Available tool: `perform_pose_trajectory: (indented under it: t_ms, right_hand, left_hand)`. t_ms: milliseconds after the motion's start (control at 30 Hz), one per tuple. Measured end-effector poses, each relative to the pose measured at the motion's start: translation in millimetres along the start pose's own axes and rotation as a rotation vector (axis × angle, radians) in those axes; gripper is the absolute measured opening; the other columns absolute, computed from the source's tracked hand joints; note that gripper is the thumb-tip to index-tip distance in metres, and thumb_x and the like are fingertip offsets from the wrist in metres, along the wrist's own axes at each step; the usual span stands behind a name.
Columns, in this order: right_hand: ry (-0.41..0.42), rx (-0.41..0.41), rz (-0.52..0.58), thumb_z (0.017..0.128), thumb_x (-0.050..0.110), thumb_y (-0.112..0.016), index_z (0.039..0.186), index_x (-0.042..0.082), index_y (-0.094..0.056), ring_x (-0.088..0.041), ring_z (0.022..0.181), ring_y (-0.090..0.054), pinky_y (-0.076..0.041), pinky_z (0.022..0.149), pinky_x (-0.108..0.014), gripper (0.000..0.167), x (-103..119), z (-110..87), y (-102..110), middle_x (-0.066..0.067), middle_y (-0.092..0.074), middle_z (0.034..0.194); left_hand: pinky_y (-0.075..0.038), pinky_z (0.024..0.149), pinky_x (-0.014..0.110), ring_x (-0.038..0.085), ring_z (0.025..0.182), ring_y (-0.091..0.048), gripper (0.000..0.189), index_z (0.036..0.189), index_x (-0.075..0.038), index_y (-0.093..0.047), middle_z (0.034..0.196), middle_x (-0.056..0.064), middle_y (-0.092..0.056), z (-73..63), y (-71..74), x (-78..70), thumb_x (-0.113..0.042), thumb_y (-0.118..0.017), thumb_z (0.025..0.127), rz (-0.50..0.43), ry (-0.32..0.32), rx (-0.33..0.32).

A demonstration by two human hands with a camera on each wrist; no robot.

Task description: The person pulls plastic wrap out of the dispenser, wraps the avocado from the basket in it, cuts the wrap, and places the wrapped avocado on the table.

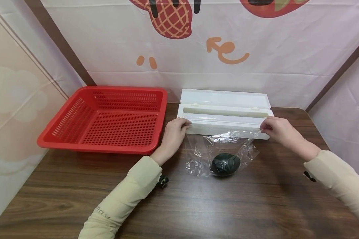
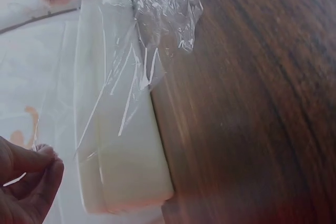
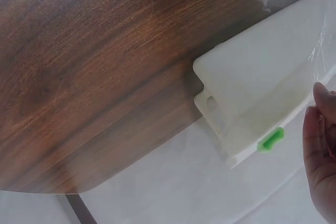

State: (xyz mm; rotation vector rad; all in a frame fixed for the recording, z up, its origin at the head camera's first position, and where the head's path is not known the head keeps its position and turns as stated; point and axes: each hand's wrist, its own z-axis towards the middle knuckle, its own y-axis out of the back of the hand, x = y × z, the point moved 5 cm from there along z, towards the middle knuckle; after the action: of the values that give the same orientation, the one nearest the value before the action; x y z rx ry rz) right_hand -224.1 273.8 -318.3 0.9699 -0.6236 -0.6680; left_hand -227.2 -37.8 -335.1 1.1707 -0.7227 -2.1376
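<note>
A sheet of clear cling film [image 1: 197, 147] hangs from the front of a white dispenser box [image 1: 210, 128] with its lid raised. My left hand [image 1: 174, 134] pinches the film near the box's left end, thumb against fingertips, as the left wrist view shows of the same hand [image 2: 29, 182]. At the box's right end my right hand [image 1: 277, 129] pinches the film's other side; in the right wrist view this hand [image 3: 321, 145] is partly cut off. A dark green, egg-shaped fruit like an avocado [image 1: 225, 164] lies on the table in front, with film draped over it.
A red slotted basket [image 1: 113, 148] stands at the left, close to my left forearm. A green slider [image 3: 271, 139] sits on the box's edge. Behind the brown wooden table [image 1: 179, 209] hangs a printed white cloth [image 1: 113, 39].
</note>
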Motion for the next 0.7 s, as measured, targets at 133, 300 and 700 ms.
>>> perform_pose_trajectory:
  t_ms: [133, 300, 700]
  right_hand:
    - [0.003, -0.001, 0.003, 0.062, -0.01, -0.075, 0.069, 0.008, -0.062, -0.01, 0.062, -0.053, -0.046, 0.055, -0.028, 0.024, 2.1, -2.3, 4.1, 0.003, -0.058, 0.068]
    - [-0.007, 0.008, -0.006, 0.062, -0.009, -0.075, 0.068, 0.01, -0.062, -0.007, 0.062, -0.052, -0.045, 0.056, -0.026, 0.024, 6.2, -7.2, 9.7, 0.005, -0.057, 0.068]
    - [-0.04, 0.075, -0.028, 0.063, -0.007, -0.075, 0.079, 0.007, -0.064, -0.005, 0.062, -0.05, -0.045, 0.053, -0.028, 0.024, 12.9, -21.2, 19.8, 0.007, -0.057, 0.067]
  left_hand:
    - [-0.048, 0.074, 0.03, 0.016, 0.082, -0.062, 0.009, 0.088, -0.006, -0.069, 0.085, 0.004, -0.067, -2.4, 2.9, -5.3, -0.001, -0.064, 0.082, 0.005, -0.017, 0.017]
    - [-0.048, 0.076, 0.03, 0.016, 0.083, -0.061, 0.01, 0.089, -0.006, -0.068, 0.086, 0.004, -0.067, -7.4, 8.8, -13.0, -0.001, -0.061, 0.084, 0.014, -0.06, 0.049]
    - [-0.047, 0.079, 0.031, 0.017, 0.088, -0.061, 0.016, 0.091, -0.007, -0.068, 0.09, 0.003, -0.066, -22.6, 26.7, -33.0, 0.004, -0.062, 0.082, 0.024, -0.141, 0.122]
